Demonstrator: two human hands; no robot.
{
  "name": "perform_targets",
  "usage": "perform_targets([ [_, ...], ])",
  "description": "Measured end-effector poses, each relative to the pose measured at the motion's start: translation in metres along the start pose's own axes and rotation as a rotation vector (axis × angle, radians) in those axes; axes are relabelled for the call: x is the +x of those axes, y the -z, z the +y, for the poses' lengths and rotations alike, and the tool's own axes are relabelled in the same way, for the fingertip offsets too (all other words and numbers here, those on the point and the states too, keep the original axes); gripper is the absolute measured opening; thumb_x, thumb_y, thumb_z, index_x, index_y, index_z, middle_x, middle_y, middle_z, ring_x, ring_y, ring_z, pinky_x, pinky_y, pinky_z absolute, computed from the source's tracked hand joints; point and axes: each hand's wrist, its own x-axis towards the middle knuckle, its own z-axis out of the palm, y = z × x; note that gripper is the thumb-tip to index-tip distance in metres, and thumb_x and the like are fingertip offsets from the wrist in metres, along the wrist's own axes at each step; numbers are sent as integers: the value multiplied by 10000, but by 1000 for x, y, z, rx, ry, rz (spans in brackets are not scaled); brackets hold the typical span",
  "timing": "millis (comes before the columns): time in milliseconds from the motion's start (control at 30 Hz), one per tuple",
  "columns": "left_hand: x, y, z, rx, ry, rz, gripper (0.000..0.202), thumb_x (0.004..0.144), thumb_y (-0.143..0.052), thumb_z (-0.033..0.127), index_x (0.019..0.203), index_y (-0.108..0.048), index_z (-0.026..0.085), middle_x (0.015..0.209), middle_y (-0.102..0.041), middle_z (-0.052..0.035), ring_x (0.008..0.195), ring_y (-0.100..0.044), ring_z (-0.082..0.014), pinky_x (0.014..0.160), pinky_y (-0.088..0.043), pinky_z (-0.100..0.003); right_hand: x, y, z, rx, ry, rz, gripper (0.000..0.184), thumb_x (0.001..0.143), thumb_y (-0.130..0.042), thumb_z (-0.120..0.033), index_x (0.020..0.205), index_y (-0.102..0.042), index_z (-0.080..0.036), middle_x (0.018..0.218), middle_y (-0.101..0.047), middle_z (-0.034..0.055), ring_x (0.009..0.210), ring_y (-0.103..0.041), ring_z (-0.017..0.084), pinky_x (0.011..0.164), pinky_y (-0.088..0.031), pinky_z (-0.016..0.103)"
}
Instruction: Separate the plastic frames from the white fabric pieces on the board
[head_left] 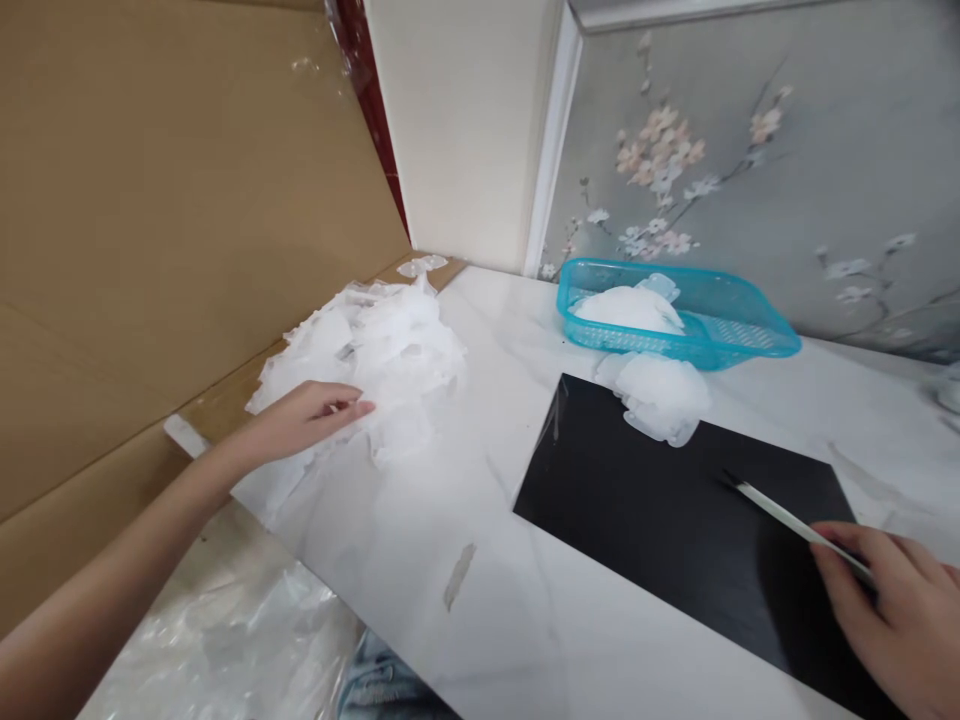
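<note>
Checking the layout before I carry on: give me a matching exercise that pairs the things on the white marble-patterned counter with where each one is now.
Things:
1. Thin white stick with a dark tip
2. Flat black rectangular board
3. Turquoise plastic mesh basket
4. Large heap of crumpled white translucent sheets

Places:
A. At the fingertips of the left hand
B. Held in the right hand
C. Beside the floral wallpaper, holding a white mound
D. Flat on the counter, with a smaller white mound at its far edge

Pairs: 1-B, 2-D, 3-C, 4-A
</note>
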Motion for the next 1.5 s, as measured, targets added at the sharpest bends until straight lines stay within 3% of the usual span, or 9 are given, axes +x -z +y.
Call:
perform_targets([
  [100, 4, 6, 12, -47, 59, 265, 464, 841, -424, 556, 558, -310, 206, 494, -318, 36, 467, -329, -106, 463, -276, -241, 2, 2, -3, 20, -30, -14, 339, 862, -261, -474, 898, -502, -238, 926, -664, 140, 817, -594, 354, 789, -467, 478],
  [333, 62, 5, 82, 295, 179, 734, 418, 906, -323, 489, 628, -476, 217, 582, -441, -18, 608, -503, -200, 638, -382, -340, 6, 12, -17, 82, -84, -52, 318, 885, -287, -399, 933, -537, -208, 995, -638, 140, 882, -555, 321, 835, -449, 454],
  [500, 116, -27, 144, 511, 121, 561, 297, 873, -410, 213, 676, -626, 162, 690, -609, -110, 892, -607, -320, 1042, -213, -610, 9, 19, -23, 195, -148, -75, 289, 884, -334, -393, 940, -553, -214, 995, -623, 103, 927, -520, 296, 847, -452, 440],
  [700, 141, -54, 193, 521, 54, 253, 256, 805, -449, 68, 796, -703, 94, 812, -697, -158, 815, -666, -308, 958, -352, -608, 12, 24, -24, 221, -153, -119, 278, 924, -301, -373, 954, -532, -222, 1041, -597, 87, 998, -502, 285, 864, -442, 435],
  [900, 153, -112, 220, 199, -271, 279, 401, 971, -309, 218, 960, -705, 154, 1007, -713, -117, 1095, -568, -314, 1046, 40, -744, 14, 24, -26, 233, -160, -127, 268, 915, -304, -355, 937, -534, -220, 1026, -601, 90, 974, -504, 283, 854, -445, 435],
  [1067, 170, -146, 212, 86, -384, 92, 415, 995, -292, 385, 1157, -658, 276, 1283, -632, -29, 1199, -532, -257, 1093, -70, -699, 13, 20, -23, 240, -155, -108, 279, 898, -322, -364, 951, -550, -213, 1019, -613, 95, 968, -512, 283, 871, -447, 444],
  [1200, 170, -127, 183, 79, -367, 37, 535, 986, -151, 517, 1357, -499, 351, 1388, -554, -1, 1267, -497, -236, 1097, -260, -566, 11, 19, -21, 230, -137, -87, 278, 897, -335, -378, 939, -556, -216, 1003, -616, 93, 941, -523, 275, 841, -460, 438],
  [1300, 172, -107, 152, 143, -261, 118, 548, 972, -251, 507, 1421, -427, 247, 1438, -497, -86, 1298, -464, -268, 1086, -292, -496, 10, 20, -22, 237, -136, -95, 279, 901, -335, -384, 932, -558, -220, 1009, -615, 88, 929, -528, 270, 818, -469, 431],
  [1500, 186, -82, 95, 291, -6, 282, 440, 856, -525, 438, 1095, -677, 102, 1154, -645, -234, 1143, -532, -445, 1004, -219, -680, 10, 20, -23, 218, -119, -65, 270, 890, -351, -387, 905, -559, -215, 978, -625, 99, 914, -533, 284, 798, -475, 437],
])
